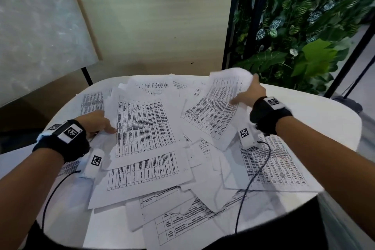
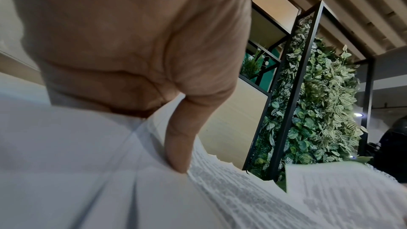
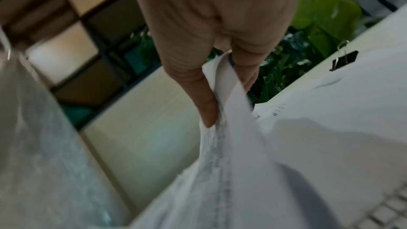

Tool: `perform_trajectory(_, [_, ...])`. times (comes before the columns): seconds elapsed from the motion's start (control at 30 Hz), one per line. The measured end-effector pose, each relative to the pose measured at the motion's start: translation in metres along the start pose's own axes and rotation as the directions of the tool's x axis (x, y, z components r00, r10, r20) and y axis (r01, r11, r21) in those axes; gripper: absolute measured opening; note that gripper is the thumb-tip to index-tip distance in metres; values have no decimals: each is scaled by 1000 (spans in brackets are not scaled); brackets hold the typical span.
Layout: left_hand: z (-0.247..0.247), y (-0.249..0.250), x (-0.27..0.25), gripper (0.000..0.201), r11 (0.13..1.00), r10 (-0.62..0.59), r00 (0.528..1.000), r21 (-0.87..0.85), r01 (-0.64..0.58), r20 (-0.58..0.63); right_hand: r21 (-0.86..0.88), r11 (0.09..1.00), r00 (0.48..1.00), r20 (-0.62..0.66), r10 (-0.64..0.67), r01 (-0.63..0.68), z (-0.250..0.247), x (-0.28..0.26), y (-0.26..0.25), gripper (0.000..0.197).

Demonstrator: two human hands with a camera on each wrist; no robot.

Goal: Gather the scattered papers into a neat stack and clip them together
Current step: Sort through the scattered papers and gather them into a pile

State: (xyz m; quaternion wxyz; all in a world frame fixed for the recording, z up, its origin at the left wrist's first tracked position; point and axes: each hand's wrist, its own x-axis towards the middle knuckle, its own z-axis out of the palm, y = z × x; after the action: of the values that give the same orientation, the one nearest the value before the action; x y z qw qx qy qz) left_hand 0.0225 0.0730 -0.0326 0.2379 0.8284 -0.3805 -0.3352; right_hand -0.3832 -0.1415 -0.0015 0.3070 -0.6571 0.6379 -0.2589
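Printed papers (image 1: 146,128) lay scattered over the round white counter (image 1: 316,111), left hand (image 1: 95,122) pinching a sheet's edge, right hand (image 1: 251,93) gripping a curled, lifted sheet (image 1: 215,105), black metal clip (image 3: 343,60) lying beyond the right fingers (image 3: 204,107)

**An office lounge or meeting corner**

Printed table sheets (image 1: 142,128) cover a round white table (image 1: 316,119) under the fingers. Beyond the fingertips stand a beige panel wall (image 1: 154,16), a black-framed plant wall (image 1: 304,16) and a slatted ceiling (image 2: 363,6).
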Motion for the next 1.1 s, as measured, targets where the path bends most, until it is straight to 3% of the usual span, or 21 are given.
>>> perform_trajectory(0.03, [-1,-1,1,27,1000,8,1000,-10,-8,-2,93,996,1000,-4,17,-17,-10,5,7,127])
perform_trajectory(0.1, [-5,-3,2,28,999,24,1000,-24,-24,-16,260,962,995,71,64,-81,-34,0,22,86])
perform_trajectory(0.17, [-7,-8,5,31,988,58,998,-145,-57,6,150,977,966,230,118,-155,-57,-14,38,49])
perform_trajectory(0.2, [-7,-8,3,35,982,53,999,-181,-50,14,24,988,952,270,143,-155,-68,-22,48,46])
perform_trajectory(0.3, [-3,-13,2,34,976,73,997,-207,-68,18,-404,908,969,159,190,-112,-80,-32,78,69])
perform_trajectory(0.37, [-2,-15,4,34,985,35,999,-168,-30,23,-520,850,971,145,189,-87,-70,-41,92,59])
perform_trajectory(0.43, [-5,-28,22,50,988,8,999,-153,-3,31,-583,807,968,138,208,-90,-54,-47,97,55])
perform_trajectory(0.5, [-8,-47,56,46,993,-12,1000,-121,14,16,-586,804,972,116,205,-99,-41,-48,93,63])
perform_trajectory(0.6, [0,-31,35,41,999,-22,999,-45,20,-49,-545,830,974,102,202,-115,-38,-53,76,75])
perform_trajectory(0.7, [6,-9,5,25,1000,-5,996,-10,4,-93,-363,920,982,64,180,-145,-42,-51,70,85])
perform_trajectory(0.8, [7,-9,3,32,999,-4,996,-37,1,-85,-229,970,996,-28,80,-85,-49,-47,62,99])
perform_trajectory(0.87, [4,-14,8,46,997,-23,998,-78,18,-57,-261,965,999,-38,-4,-6,-56,-47,55,84])
perform_trajectory(0.97, [-1,-35,33,59,987,-27,999,-158,22,-28,-275,956,995,27,-94,98,-70,-46,46,34])
perform_trajectory(1.03, [1,-21,16,59,978,-15,1000,-209,12,-16,-273,954,992,57,-116,127,-78,-41,44,33])
perform_trajectory(1.1, [3,-14,14,46,958,28,999,-284,-33,-21,-371,921,992,80,-93,116,-80,-38,48,57])
